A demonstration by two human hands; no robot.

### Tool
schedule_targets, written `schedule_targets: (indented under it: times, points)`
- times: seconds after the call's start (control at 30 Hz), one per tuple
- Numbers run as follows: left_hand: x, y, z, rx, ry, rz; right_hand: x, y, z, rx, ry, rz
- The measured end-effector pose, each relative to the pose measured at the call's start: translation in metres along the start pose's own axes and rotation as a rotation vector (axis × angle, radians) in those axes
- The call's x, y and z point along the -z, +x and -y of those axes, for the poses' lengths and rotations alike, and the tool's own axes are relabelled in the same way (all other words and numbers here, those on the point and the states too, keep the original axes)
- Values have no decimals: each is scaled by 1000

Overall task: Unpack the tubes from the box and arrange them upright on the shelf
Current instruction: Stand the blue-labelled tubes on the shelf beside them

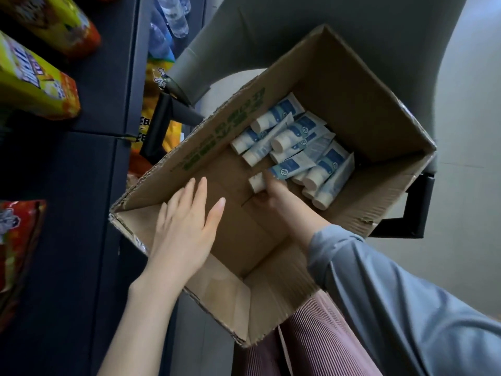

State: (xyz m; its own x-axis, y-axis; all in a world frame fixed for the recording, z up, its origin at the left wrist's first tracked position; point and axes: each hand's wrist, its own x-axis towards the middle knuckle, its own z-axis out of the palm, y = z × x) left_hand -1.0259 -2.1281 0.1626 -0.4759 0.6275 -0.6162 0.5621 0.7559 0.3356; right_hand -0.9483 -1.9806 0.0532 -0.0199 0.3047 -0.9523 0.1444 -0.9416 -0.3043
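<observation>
An open cardboard box [360, 85] rests on a grey chair. Several white-and-blue tubes [295, 131] lie in a loose pile at its far end. My right hand [273, 196] reaches down inside the box, and its fingers curl round the cap end of one tube [287, 169] at the near edge of the pile. My left hand [187, 226] hovers flat over the box's left side with its fingers straight, holding nothing. The dark shelf [81, 172] stands to the left of the box.
Yellow and red snack bags [32, 82] lie on the dark shelf at the left. Clear bottles [173, 17] and more yellow bags [160, 126] fill lower shelves. The grey chair [271, 25] with black armrests [414, 213] carries the box. Pink pleated fabric [311, 343] shows below.
</observation>
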Motion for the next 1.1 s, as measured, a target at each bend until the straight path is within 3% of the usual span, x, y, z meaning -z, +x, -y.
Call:
schedule_targets:
  times: [0.17, 0.37, 0.5, 0.57, 0.67, 0.73, 1.0, 1.1]
  points:
    - [1, 4, 3, 24, 85, -48, 20, -33, -14, -90, -9, 183]
    - [-1, 13, -11, 23, 93, -86, 53, -88, -33, 105, -330, 545]
    - [-1, 18, -22, -10, -11, -93, 55, -104, -42, 161, -355, 689]
    - [-2, 20, -23, -20, -142, -87, 55, -107, -45, 186, -344, 688]
    - [-1, 23, -25, -33, -615, 12, 55, -105, -43, 258, -347, 648]
    - [-1, 23, -26, -50, -810, 79, 54, -103, -41, 302, -355, 641]
    - [3, 34, -23, -36, -1035, -5, 63, -94, -23, 249, -482, 715]
    - [5, 36, -19, 0, -1059, -58, 68, -85, -12, 224, -473, 582]
